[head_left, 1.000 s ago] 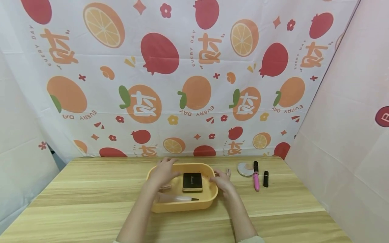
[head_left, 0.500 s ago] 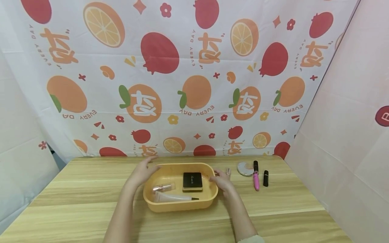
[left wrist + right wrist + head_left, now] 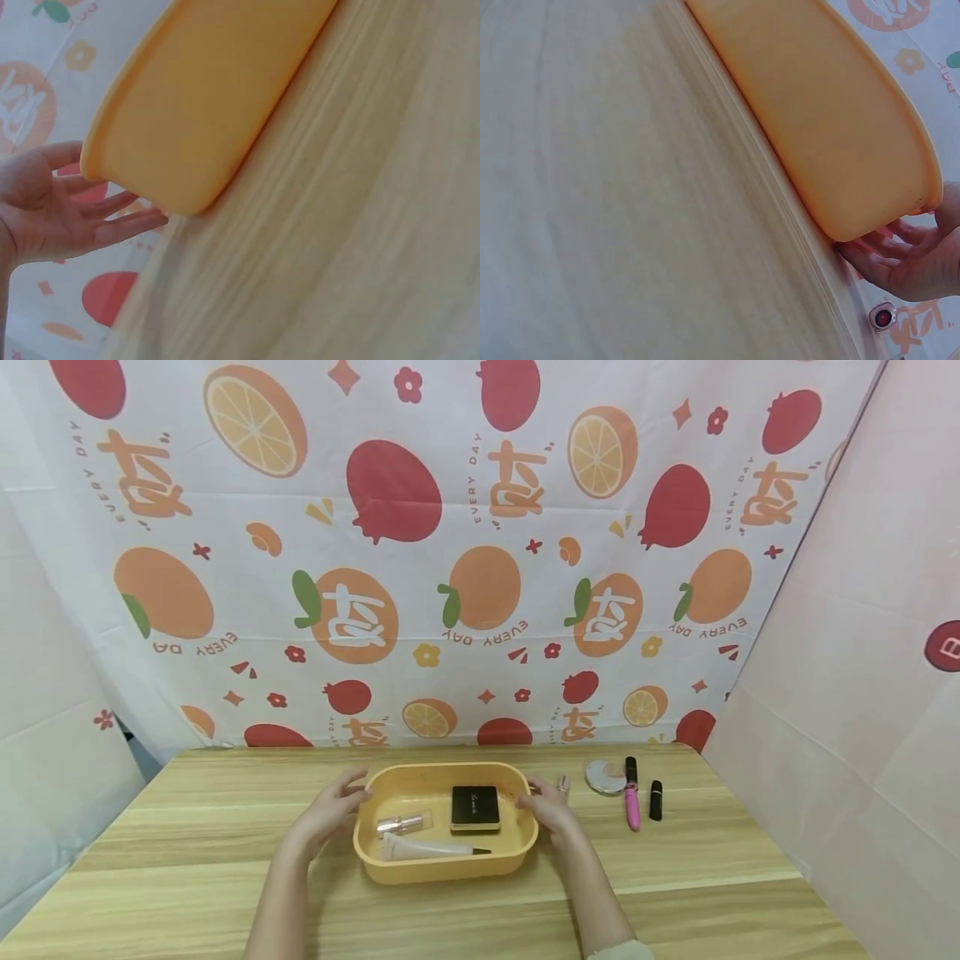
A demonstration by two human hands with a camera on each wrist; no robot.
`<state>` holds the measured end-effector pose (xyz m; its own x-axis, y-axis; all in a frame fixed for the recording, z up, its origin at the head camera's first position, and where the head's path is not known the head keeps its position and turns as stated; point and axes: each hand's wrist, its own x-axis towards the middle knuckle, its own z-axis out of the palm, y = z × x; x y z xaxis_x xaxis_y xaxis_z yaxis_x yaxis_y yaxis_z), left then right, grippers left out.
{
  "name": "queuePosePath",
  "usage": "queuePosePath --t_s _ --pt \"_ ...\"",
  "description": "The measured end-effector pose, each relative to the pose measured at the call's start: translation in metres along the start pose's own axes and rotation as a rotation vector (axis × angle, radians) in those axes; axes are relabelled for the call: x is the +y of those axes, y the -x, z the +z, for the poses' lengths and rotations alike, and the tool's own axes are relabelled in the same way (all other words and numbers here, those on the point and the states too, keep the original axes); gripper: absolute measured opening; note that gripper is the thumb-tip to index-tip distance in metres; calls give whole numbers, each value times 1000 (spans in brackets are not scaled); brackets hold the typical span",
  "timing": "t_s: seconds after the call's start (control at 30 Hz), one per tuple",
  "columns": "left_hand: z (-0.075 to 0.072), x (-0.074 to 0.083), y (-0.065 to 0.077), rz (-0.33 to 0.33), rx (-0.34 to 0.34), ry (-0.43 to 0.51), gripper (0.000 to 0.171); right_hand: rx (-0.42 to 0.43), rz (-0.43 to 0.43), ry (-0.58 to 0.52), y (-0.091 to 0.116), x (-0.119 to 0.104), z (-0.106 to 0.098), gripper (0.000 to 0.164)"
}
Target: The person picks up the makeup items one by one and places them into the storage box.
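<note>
A yellow plastic basket (image 3: 442, 870) stands on the wooden table. Inside it are a black square compact (image 3: 475, 806), a pale squeeze tube with a dark tip (image 3: 427, 849) and a clear-and-rose lipstick tube (image 3: 401, 823). My left hand (image 3: 326, 814) is at the basket's left end; its fingers are extended beside the outer wall, with the thumb right at the rim, as the left wrist view shows. My right hand (image 3: 550, 806) grips the right end, thumb over the rim and fingers (image 3: 877, 266) against the outside.
Right of the basket lie a small lipstick (image 3: 563, 785), a round silver compact (image 3: 604, 777), a pink tube with a black cap (image 3: 633, 806) and a short black tube (image 3: 656, 802). A fruit-print curtain (image 3: 465, 693) hangs behind the table (image 3: 210, 860).
My left hand has come out of the basket and swung left, then settled at its left end, uncovering the lipstick tube and squeeze tube. My right hand and the basket have stayed put.
</note>
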<state>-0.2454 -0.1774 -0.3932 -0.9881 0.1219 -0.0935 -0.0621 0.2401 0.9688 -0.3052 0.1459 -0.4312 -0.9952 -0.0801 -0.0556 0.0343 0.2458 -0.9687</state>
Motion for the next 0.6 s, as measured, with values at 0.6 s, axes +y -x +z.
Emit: queuePosePath --t_s 0.6 --pt "-3 -23 4 50 -108 100 62 -16 -2 -17 -2 0 1 54"
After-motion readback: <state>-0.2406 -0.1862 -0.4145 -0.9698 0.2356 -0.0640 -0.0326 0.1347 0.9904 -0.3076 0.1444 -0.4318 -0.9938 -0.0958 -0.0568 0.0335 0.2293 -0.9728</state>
